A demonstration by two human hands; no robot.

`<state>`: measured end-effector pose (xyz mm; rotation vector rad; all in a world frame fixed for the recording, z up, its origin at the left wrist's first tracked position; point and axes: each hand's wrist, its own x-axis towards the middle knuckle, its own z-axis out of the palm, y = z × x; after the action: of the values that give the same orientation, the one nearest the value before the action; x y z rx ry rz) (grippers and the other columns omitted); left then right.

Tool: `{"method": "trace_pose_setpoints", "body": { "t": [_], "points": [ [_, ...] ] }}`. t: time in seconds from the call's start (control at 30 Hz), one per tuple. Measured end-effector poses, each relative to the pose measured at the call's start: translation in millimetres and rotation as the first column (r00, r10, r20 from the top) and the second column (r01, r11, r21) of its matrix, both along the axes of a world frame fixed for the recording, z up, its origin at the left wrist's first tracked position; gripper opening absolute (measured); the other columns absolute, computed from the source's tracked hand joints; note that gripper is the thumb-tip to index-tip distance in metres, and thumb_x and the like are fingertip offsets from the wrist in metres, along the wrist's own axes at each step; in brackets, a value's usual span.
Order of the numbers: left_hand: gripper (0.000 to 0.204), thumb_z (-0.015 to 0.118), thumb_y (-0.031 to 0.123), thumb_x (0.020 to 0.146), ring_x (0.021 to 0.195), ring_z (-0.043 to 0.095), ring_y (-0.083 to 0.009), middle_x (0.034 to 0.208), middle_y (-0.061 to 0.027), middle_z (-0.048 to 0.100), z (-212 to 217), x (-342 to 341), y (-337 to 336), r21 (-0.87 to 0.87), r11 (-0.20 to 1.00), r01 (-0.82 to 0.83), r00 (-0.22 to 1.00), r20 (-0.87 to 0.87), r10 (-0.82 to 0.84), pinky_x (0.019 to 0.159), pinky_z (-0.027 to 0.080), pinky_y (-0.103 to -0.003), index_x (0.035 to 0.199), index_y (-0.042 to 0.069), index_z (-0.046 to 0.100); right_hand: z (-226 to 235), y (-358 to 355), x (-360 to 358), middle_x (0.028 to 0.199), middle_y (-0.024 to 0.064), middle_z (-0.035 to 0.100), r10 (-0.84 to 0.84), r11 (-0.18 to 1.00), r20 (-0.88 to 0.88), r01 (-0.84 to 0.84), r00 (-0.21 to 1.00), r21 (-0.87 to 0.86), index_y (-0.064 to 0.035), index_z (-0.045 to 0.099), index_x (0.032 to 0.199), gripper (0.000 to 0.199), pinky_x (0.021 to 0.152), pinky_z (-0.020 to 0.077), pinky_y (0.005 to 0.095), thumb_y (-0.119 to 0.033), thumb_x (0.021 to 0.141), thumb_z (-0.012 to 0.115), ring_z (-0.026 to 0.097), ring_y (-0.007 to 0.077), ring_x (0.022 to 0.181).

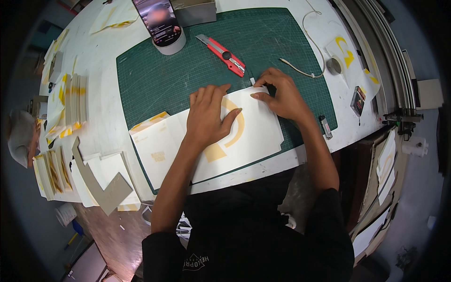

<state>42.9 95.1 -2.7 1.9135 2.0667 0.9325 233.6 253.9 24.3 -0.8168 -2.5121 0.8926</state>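
A long white paper piece (181, 145) with a pale yellow curved print lies across the green cutting mat (159, 75), its near edge along the table's front. It looks folded or layered, with a yellow-marked flap showing past its far left edge. My left hand (206, 113) rests on it, palm down, thumb spread over the print and fingertips at the far edge. With thumb and fingers, my right hand (277, 94) pinches the paper's far right edge. Just beyond that pinch is a small white-tipped thing. A red box cutter (225, 56) lies beyond both hands.
A phone (159, 21) leans on a white tape roll (171, 44) at the back. Folded paper stacks (75, 103) and an angled grey board (110, 192) occupy the left. At right are a cable (300, 70), a lighter (325, 127), a small dark box (358, 101) and another roll (334, 66).
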Motion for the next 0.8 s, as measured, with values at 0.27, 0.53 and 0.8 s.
{"method": "trace_pose_setpoints", "body": {
  "t": [0.27, 0.53, 0.8],
  "points": [
    [0.051, 0.078, 0.027, 0.089, 0.111, 0.056, -0.0298, 0.114, -0.0122, 0.063, 0, 0, -1, 0.038, 0.999, -0.011, 0.999, 0.035, 0.010, 0.098, 0.038, -0.043, 0.132, 0.003, 0.063, 13, -35, 22, 0.075, 0.0053, 0.070, -0.274, 0.790, 0.121, 0.295, 0.954, -0.537, 0.0016, 0.071, 0.098, 0.029, 0.056, 0.0481, 0.0277, -0.017, 0.084, 0.090, 0.062, 0.0102, 0.061],
    [0.027, 0.075, 0.011, 0.089, 0.082, 0.063, -0.0256, 0.086, -0.0077, 0.066, -10, -3, -5, 0.247, 0.965, -0.091, 0.981, 0.189, 0.045, 0.080, 0.050, -0.039, 0.114, 0.001, 0.072, -3, -135, 61, 0.078, 0.0111, 0.071, -0.575, 0.787, -0.003, 0.552, 0.818, -0.275, 0.0040, 0.073, 0.103, 0.018, 0.059, 0.0501, 0.0315, -0.003, 0.088, 0.081, 0.063, 0.0142, 0.064],
    [0.027, 0.077, 0.013, 0.092, 0.065, 0.062, -0.0193, 0.078, -0.0062, 0.071, -4, -2, -4, 0.148, 0.986, -0.081, 0.925, 0.380, 0.019, 0.062, 0.052, -0.034, 0.115, 0.000, 0.072, -30, -164, 38, 0.092, 0.0188, 0.070, -0.450, 0.804, -0.269, 0.517, 0.851, 0.292, 0.0102, 0.068, 0.123, 0.035, 0.067, 0.0531, 0.0379, 0.005, 0.089, 0.075, 0.067, 0.0315, 0.078]
  ]
}}
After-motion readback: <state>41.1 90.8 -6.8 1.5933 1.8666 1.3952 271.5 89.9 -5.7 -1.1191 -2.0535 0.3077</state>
